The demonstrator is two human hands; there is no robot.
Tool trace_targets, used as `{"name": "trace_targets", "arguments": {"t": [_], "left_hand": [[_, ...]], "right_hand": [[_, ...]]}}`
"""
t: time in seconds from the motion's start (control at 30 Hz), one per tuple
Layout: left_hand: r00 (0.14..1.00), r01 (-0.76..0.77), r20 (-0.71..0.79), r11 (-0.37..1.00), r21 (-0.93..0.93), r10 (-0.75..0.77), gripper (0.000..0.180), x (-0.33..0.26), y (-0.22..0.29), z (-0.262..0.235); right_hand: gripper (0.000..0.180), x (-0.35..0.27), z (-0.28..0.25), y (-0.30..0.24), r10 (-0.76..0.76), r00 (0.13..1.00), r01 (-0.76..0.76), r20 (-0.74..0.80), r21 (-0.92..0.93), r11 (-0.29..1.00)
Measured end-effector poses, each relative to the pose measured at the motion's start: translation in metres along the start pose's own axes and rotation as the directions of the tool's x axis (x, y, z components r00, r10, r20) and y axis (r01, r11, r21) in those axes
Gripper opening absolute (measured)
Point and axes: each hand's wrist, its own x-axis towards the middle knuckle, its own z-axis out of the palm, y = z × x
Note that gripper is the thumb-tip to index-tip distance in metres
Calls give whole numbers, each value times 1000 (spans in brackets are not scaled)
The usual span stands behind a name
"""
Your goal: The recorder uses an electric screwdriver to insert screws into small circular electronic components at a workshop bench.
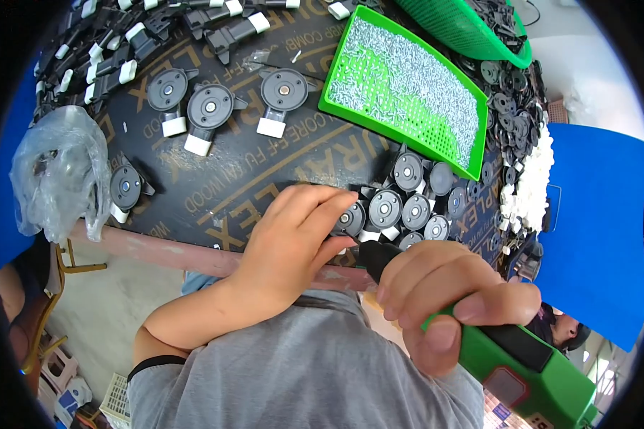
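Observation:
My right hand (451, 293) is wrapped round a green electric screwdriver (529, 372) with a black nose. The nose points left, toward the fingers of my left hand (283, 232). Those fingers are closed on the edge of a round black plastic part (350, 217) near the table's front edge; the palm side of the grip is hidden. Touching or close beside it lies a cluster of similar round parts (386, 208), some with white ends. Behind the cluster stands a green perforated tray (401, 136) holding many small silver screws (415, 64).
Several round parts with white tips (211, 107) lie further left on the dark printed board (265, 164). A clear plastic bag (61, 168) sits at the left edge. Black parts fill the far left, a green basket (472, 32) stands far right, and white pieces (526, 189) are heaped at right.

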Motion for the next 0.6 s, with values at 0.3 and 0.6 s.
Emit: {"name": "trace_targets", "arguments": {"t": [0.3,0.6], "left_hand": [[1000,-17,-4,951,309,19,96,8,7,-21],[999,-27,41,509,861,-16,56,56,-30,-58]], "right_hand": [[18,31,-67,-24,-179,982,165,54,198,966],[18,35,-119,30,-122,854,42,-505,-167,985]]}}
